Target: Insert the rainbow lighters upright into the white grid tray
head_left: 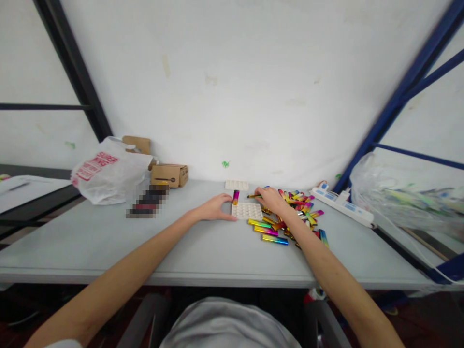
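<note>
A white tray with rows of small compartments (250, 211) lies on the table in front of me. My left hand (214, 208) grips its left side, thumb at the near corner and fingers at the far one. One slim shiny purple-and-gold case (236, 197) stands upright at the tray's far left corner, beside those fingertips. Over the tray's far right corner, my right hand (271, 199) pinches a slim dark gold case (253, 196), held roughly level. Under and around that hand spreads a pile of similar shiny multicoloured cases (311, 214).
Behind, a second white tray (237, 185) lies near the wall. To the left are a cardboard box (169, 175), a white plastic bag (108, 171) and a pixelated dark object (148, 202). A power strip (342, 205) lies at right, near a clear plastic bag (395, 193).
</note>
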{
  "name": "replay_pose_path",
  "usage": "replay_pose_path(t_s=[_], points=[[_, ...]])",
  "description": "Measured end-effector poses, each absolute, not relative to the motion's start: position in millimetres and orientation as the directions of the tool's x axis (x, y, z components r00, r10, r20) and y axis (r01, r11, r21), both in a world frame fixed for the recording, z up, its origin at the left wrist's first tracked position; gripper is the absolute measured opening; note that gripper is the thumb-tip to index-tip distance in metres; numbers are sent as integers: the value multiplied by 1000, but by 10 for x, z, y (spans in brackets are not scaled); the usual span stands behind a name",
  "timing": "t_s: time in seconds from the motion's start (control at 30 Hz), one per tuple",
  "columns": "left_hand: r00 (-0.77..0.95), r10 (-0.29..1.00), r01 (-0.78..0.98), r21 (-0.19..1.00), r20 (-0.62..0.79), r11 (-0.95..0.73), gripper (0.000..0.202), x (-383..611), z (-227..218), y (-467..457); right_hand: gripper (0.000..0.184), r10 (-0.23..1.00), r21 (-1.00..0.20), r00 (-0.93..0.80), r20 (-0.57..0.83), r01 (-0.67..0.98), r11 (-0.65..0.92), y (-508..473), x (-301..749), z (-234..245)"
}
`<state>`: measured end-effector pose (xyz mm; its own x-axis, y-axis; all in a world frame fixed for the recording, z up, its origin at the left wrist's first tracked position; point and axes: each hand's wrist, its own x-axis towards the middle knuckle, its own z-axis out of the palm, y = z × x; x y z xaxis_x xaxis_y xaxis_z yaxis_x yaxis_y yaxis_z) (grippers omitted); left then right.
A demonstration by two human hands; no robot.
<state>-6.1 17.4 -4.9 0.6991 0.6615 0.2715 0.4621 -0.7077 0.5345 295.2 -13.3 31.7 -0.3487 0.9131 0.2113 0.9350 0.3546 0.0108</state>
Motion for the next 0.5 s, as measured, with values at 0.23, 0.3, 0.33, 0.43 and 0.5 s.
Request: replay_pose_path(t_s=[0.23, 0.3, 0.33, 0.43, 0.5], points=[[719, 641, 435, 545, 269, -717, 83, -66, -24, 154, 31, 760, -299, -296, 578, 790, 535, -198, 3023, 337], [721, 637, 430, 544, 274, -720, 81, -69, -27, 154, 34, 766, -418, -223, 603, 729, 542, -237, 3041, 354], [720, 637, 431, 542, 276, -721, 80, -71, -29, 155, 36, 782, -481, -175, 598, 702, 525, -253, 3044, 361], [717, 640, 437, 538, 275, -721, 80, -76, -36, 159, 47, 846, -658, -74, 529, 593, 464, -276, 3025, 370], [719, 640, 438, 539, 271, -720, 80, -79, -36, 160, 53, 885, -737, -93, 457, 517, 435, -283, 2987, 380]])
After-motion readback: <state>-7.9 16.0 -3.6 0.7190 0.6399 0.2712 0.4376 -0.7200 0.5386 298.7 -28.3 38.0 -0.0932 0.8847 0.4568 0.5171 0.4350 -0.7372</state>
